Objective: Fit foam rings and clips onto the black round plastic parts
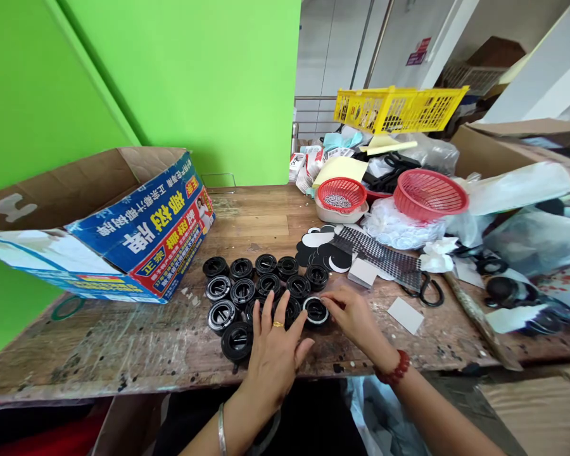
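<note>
Several black round plastic parts (242, 291), each with a bar across its recessed middle, stand close together on the worn wooden table (161, 348). My left hand (275, 348) lies over the near parts with its fingers stretched and spread, partly hiding some of them. At the right end of the group is a black round part with a pale ring (316, 311) around its top. My right hand (354, 316) has thumb and forefinger pinched together at that part's right rim; what sits between the fingertips is too small to make out.
A blue printed cardboard box (142, 221) stands at left. To the right lie a dotted black sheet (384, 256), a stack of white cards (362, 272), scissors (430, 291) and a stick (479, 320). Red baskets (430, 193) and a yellow crate (399, 107) are behind.
</note>
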Motion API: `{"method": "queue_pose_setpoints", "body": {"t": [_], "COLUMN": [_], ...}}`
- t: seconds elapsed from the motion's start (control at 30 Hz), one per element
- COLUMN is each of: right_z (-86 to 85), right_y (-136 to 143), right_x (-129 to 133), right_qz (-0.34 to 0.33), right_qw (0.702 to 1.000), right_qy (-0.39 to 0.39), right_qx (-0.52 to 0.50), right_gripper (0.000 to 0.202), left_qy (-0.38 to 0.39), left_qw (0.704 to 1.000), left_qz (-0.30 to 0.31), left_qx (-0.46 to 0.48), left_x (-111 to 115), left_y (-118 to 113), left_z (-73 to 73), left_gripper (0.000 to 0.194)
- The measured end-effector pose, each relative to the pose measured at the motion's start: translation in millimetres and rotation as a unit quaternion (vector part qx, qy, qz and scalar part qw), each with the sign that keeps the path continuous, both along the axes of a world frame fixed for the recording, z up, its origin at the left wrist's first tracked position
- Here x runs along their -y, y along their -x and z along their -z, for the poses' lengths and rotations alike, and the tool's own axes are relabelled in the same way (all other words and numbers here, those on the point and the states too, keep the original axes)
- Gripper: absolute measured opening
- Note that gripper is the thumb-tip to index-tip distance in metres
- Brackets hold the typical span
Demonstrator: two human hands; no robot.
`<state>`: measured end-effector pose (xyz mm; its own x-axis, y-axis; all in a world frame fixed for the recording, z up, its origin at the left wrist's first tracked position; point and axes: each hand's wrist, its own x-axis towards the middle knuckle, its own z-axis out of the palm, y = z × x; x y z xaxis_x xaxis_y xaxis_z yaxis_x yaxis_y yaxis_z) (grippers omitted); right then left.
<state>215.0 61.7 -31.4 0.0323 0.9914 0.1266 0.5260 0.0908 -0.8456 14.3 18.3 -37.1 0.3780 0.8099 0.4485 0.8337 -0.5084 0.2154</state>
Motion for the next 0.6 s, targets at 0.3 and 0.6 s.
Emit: {"method": "queue_pose_setpoints", "body": {"t": [0.3, 0.6], "right_z": [13.4, 12.2], "right_y": [-4, -69], "right_x": [-6, -25], "right_qz": [-0.024, 0.115], "right_qw": [0.973, 0.928], "right_qy": [0.191, -0.143], "right_qx": [-0.129, 0.325], "right_gripper": [0.029, 0.016], "left_qy": [0.005, -0.017], "left_qw": [0.999, 0.998], "left_qz": [0.024, 0.028], "left_qx": [-0.036, 0.055], "left_x": [-2, 2], "left_y": [0, 8], "left_z": [-10.1, 2.3], "left_gripper": [0.045, 0.045]}}
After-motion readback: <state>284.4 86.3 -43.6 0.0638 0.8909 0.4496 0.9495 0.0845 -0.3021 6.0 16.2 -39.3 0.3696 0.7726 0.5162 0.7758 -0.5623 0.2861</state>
